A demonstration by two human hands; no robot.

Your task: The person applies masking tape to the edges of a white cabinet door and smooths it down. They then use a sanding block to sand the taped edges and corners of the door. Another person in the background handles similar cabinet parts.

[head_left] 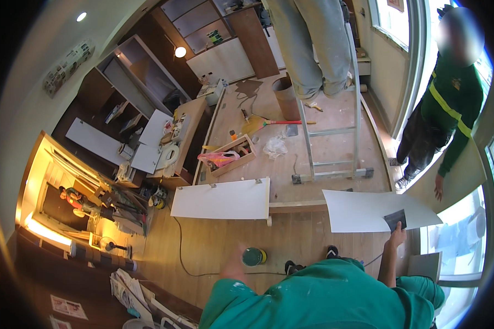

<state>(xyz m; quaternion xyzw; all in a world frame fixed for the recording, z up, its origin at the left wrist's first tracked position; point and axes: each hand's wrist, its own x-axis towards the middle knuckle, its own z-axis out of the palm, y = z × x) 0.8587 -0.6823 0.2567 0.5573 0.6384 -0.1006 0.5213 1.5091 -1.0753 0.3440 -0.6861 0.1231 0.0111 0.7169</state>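
My right hand (398,237) grips the lower edge of a dark, square, flat spreader (395,219). The spreader lies against a large, slightly bowed white sheet (362,213) to the right, close to its right end. On the other side, my left hand (235,260) is blurred and its fingers hardly show. It appears to be closed on the side of a green and yellow can (253,256), above the wood floor. A second white sheet (220,198) with small clips on it rests along the edge of the low platform, ahead and to the left.
A person stands on an aluminium stepladder (335,131) on the platform (269,153). Another person in dark green (450,104) stands at the right. A wooden tool box (233,156), a red-handled broom (274,123) and a brown bin (285,97) are there too. A cable (189,268) crosses the floor.
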